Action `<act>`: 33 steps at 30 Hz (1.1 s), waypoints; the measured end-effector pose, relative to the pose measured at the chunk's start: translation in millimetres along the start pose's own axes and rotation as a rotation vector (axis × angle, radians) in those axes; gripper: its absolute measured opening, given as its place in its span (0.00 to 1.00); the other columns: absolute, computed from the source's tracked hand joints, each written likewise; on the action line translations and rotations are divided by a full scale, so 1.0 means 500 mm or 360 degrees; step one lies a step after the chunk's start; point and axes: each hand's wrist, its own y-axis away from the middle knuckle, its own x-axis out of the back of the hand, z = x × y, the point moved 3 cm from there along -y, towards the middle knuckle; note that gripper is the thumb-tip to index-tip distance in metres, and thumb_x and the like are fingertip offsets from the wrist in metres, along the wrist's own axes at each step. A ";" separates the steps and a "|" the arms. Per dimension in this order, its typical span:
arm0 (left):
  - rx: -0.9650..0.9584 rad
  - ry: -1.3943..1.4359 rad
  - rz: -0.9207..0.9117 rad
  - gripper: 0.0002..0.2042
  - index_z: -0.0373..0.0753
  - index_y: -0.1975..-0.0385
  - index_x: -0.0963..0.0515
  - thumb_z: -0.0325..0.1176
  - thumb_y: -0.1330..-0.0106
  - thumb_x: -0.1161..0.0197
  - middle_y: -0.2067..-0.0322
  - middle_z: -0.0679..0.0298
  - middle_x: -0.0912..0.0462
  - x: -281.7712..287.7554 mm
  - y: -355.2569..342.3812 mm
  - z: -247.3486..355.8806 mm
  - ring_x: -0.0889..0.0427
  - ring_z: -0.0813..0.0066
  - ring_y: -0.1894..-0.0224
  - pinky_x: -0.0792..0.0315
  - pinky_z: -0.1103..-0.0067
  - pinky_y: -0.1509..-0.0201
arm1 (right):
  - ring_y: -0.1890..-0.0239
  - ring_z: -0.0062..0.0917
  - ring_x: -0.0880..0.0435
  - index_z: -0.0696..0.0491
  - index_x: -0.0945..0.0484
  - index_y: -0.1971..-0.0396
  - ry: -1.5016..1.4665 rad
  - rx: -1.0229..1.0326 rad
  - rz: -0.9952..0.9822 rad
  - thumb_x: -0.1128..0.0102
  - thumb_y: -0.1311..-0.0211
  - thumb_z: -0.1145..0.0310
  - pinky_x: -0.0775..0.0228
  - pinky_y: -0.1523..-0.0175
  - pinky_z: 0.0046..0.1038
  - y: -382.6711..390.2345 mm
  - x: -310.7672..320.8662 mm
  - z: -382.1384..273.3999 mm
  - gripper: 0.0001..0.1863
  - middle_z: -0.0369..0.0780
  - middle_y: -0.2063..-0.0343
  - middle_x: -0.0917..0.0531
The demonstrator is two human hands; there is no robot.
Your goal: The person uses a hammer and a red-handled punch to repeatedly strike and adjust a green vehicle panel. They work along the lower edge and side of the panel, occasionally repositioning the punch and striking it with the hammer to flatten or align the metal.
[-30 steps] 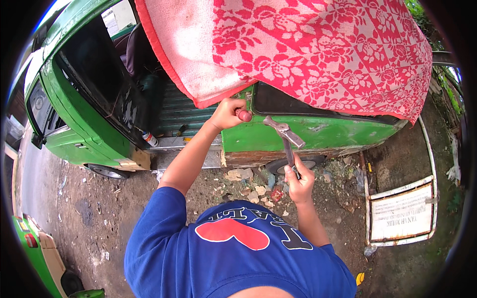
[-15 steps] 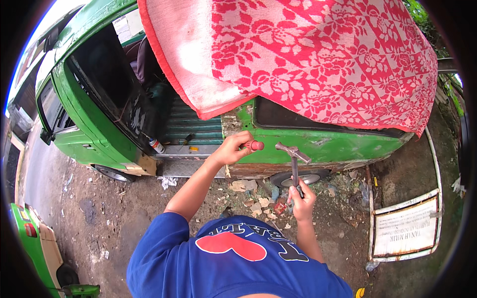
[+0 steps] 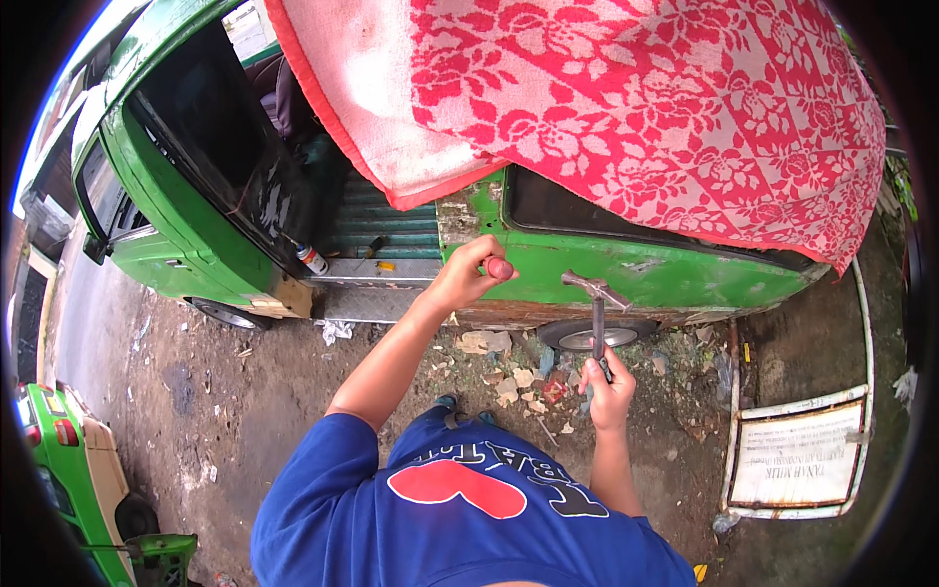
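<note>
My left hand (image 3: 464, 278) is closed around a tool with a red handle (image 3: 500, 268). The handle's rounded end points up toward me, and the tool's tip is hidden behind the fist. In my right hand (image 3: 610, 393) is a hammer (image 3: 599, 323) with a dark handle, its metal head raised to the right of the red handle and apart from it. Both hands are in front of the green side panel (image 3: 665, 274) of a van, whose paint is worn by the door opening and along the lower edge.
A red and pink floral blanket (image 3: 626, 127) drapes over the van's roof and window. In the open doorway lie a spray can (image 3: 313, 259) and a small yellow object (image 3: 385, 266). Paint chips and rubble (image 3: 509, 389) litter the ground. A white-framed sign (image 3: 797, 460) leans at right.
The view has shifted, so the van sits higher in the picture. My right hand and the hammer are slightly higher and further right, the hammer head tilted differently. Both grips are unchanged.
</note>
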 end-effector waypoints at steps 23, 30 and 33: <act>-0.0686 -0.0116 0.0107 0.18 0.39 0.83 0.34 0.26 0.54 0.25 0.77 0.64 0.31 0.081 -0.016 -0.024 0.29 0.64 0.73 0.35 0.71 0.65 | 0.78 0.13 0.27 0.64 0.26 0.44 0.0101 0.0093 0.0091 0.40 0.36 0.75 0.33 0.72 0.18 0.030 -0.104 -0.035 0.20 0.33 0.74 0.23; -0.0659 -0.0085 0.0250 0.16 0.38 0.81 0.32 0.25 0.55 0.26 0.73 0.62 0.30 0.080 -0.016 -0.039 0.28 0.62 0.70 0.34 0.70 0.64 | 0.77 0.13 0.27 0.64 0.26 0.45 0.0128 0.0098 0.0072 0.40 0.36 0.75 0.32 0.72 0.18 0.019 -0.097 -0.037 0.20 0.34 0.72 0.23; -0.0585 -0.0045 0.0281 0.15 0.38 0.80 0.30 0.26 0.55 0.25 0.71 0.61 0.30 0.081 -0.008 -0.042 0.28 0.62 0.68 0.33 0.71 0.63 | 0.77 0.13 0.27 0.64 0.26 0.45 0.0099 0.0068 0.0078 0.39 0.36 0.74 0.31 0.73 0.19 0.019 -0.094 -0.035 0.20 0.34 0.72 0.22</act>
